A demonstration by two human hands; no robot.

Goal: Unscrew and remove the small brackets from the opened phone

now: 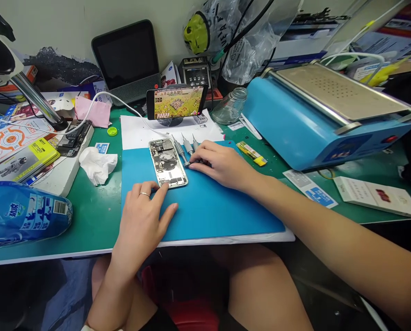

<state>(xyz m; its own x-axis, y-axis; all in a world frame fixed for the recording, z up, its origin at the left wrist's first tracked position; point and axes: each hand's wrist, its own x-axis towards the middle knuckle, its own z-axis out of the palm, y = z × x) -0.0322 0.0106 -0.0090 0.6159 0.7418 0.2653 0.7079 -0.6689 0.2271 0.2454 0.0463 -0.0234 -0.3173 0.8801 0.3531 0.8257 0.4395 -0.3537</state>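
An opened phone (167, 166) lies on the blue mat (222, 211), its inner parts facing up. My left hand (145, 207), with a ring on one finger, rests at the phone's lower edge. Its index fingertip touches that edge, and the thumb stands apart. Right of the phone lie three grey screwdrivers (179, 150) side by side, tips pointing away. My right hand (221, 163) is over their near ends, thumb and index finger pinched at the end of the leftmost screwdriver. The other fingers are curled and partly hide the remaining handles.
Behind the mat, a propped phone (177, 103) shows a game. A blue heating-plate machine (288, 119) stands right, near a glass jar (230, 106). A crumpled tissue (98, 164), a blue bottle-like pack (26, 214) and boxes (22, 158) lie left. A white cable (122, 102) crosses behind.
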